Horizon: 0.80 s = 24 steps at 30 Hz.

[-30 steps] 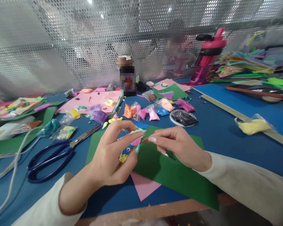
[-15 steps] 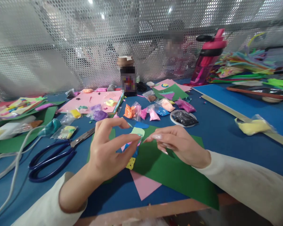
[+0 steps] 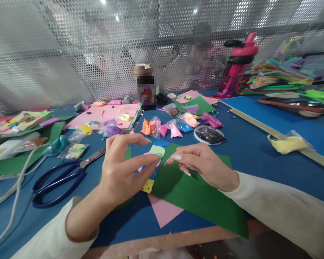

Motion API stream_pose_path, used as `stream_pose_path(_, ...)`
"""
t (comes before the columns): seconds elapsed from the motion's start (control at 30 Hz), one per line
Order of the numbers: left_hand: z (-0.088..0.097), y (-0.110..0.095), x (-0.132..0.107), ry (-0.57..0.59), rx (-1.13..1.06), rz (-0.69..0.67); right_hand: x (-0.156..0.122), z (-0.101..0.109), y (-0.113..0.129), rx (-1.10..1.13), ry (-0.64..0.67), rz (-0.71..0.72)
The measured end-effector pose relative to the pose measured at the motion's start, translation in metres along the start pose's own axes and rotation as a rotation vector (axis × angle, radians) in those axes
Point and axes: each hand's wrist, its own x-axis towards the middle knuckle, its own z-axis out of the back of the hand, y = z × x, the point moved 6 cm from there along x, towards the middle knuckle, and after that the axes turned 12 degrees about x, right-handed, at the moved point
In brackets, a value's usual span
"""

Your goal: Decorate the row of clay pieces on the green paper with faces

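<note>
Over a dark green sheet [image 3: 197, 198], my left hand [image 3: 121, 176] pinches with thumb and index finger, the other fingers curved above. What lies in that pinch, if anything, is too small to make out. Facing it from the right, my right hand [image 3: 205, 165] has thumb and index finger pressed together, their contents hidden too. Partly behind the left fingers are a pale green flat piece [image 3: 157, 149], a blue piece [image 3: 153, 174] and a yellow piece with dark dots [image 3: 148, 186]. Pink paper [image 3: 165, 212] sticks out below the green sheet.
Blue-handled scissors [image 3: 58, 183] and a white cable [image 3: 17, 190] lie left. Beyond the hands are small clay bags, such as an orange one [image 3: 148, 127], and a round black clay pack [image 3: 209, 135]. A lidded cup [image 3: 146, 90] and pink bottle [image 3: 236, 68] stand before the perforated screen [image 3: 83, 46].
Both hands keep nearly the same pinched poses. The whole view has shifted very slightly, and a little more of the pale green piece shows beside the left fingertips.
</note>
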Motion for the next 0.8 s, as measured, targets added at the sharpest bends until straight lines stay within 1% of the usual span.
stream_pose_path(0.2, -0.0007, 0.0022, 0.0021, 0.026, 0.000, 0.037, -0.0008, -0.0002, 0.0016, -0.029, -0.008, -0.002)
stream_pose_path(0.27, -0.0001, 0.0020, 0.0025, 0.022, 0.016, 0.025, -0.0007, -0.0002, 0.0021, -0.033, -0.014, -0.005)
stream_pose_path(0.4, 0.0006, 0.0000, 0.0020, -0.004, 0.052, -0.050, -0.0003, -0.0006, 0.0028, -0.031, -0.004, 0.000)
stream_pose_path(0.67, -0.0029, 0.0014, 0.0004, 0.033, 0.068, -0.083, -0.0014, -0.0017, 0.0032, -0.050, 0.003, -0.013)
stream_pose_path(0.8, -0.0034, 0.0020, 0.0008, 0.054, 0.048, -0.076, -0.0020, -0.0015, 0.0026, -0.070, -0.003, -0.025)
